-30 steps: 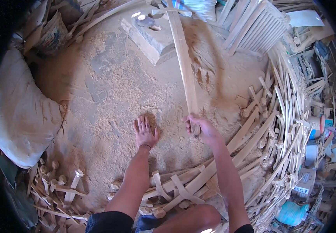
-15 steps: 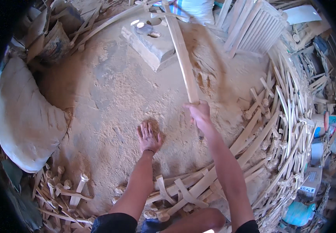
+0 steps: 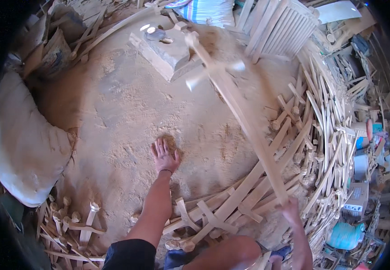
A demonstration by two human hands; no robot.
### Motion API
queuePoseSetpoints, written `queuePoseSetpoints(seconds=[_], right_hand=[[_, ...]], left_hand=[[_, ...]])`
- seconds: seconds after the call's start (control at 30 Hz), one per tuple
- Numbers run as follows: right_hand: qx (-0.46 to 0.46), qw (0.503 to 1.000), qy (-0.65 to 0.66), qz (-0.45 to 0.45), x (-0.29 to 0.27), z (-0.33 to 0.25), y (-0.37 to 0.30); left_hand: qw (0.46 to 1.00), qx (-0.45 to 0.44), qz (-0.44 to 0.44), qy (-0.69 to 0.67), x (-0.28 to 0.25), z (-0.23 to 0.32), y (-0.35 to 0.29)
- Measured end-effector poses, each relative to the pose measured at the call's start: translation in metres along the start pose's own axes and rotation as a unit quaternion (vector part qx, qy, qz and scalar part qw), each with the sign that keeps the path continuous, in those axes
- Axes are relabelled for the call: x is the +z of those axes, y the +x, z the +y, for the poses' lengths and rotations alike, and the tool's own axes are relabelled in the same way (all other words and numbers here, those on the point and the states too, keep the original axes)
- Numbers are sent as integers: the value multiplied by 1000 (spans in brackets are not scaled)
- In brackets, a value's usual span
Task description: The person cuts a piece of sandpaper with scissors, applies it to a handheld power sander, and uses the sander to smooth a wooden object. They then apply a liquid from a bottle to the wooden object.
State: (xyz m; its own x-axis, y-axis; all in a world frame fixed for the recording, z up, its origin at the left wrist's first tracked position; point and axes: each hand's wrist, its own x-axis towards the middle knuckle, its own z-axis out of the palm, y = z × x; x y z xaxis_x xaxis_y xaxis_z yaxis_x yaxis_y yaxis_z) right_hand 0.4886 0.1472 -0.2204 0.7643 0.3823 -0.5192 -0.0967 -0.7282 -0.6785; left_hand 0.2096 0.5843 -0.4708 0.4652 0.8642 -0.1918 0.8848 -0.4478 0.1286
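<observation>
A long pale wooden sword [image 3: 247, 119] slants across the dusty ground at right of centre. My right hand [image 3: 290, 212] is closed round its blade end, low on the right. The crossguard and round pommel point away from me, and the pommel end lies by a heavy wooden block [image 3: 171, 63]. My left hand [image 3: 164, 156] rests flat on the sawdust-covered ground, fingers apart, with nothing in it. The crossguard is blurred by motion.
More wooden swords [image 3: 224, 211] lie in a curved heap in front of me and along the right. Several stand at lower left near a large pale sack [image 3: 26, 139]. A slatted wooden piece [image 3: 285, 31] leans at the back right. A cardboard box [image 3: 356, 200] sits far right.
My right hand has drawn back toward me and to the right, bringing the sword with it. The crossguard has come further into view. My left hand stays on the ground.
</observation>
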Motion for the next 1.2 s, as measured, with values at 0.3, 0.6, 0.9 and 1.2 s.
queuePoseSetpoints(seconds=[0.3, 0.6, 0.9, 1.2], right_hand=[[-15, 952, -291, -92, -157, 81, -150], [-72, 837, -541, -51, -219, 26, -157], [-165, 706, -685, 75, -179, 66, -61], [-238, 773, -579, -103, 55, -34, 26]], left_hand=[[998, 10, 39, -38, 15, -5, 1], [999, 0, 32, -7, 16, -13, 2], [999, 4, 36, 5, 22, -16, -1], [985, 72, 47, 152, 36, -34, 12]])
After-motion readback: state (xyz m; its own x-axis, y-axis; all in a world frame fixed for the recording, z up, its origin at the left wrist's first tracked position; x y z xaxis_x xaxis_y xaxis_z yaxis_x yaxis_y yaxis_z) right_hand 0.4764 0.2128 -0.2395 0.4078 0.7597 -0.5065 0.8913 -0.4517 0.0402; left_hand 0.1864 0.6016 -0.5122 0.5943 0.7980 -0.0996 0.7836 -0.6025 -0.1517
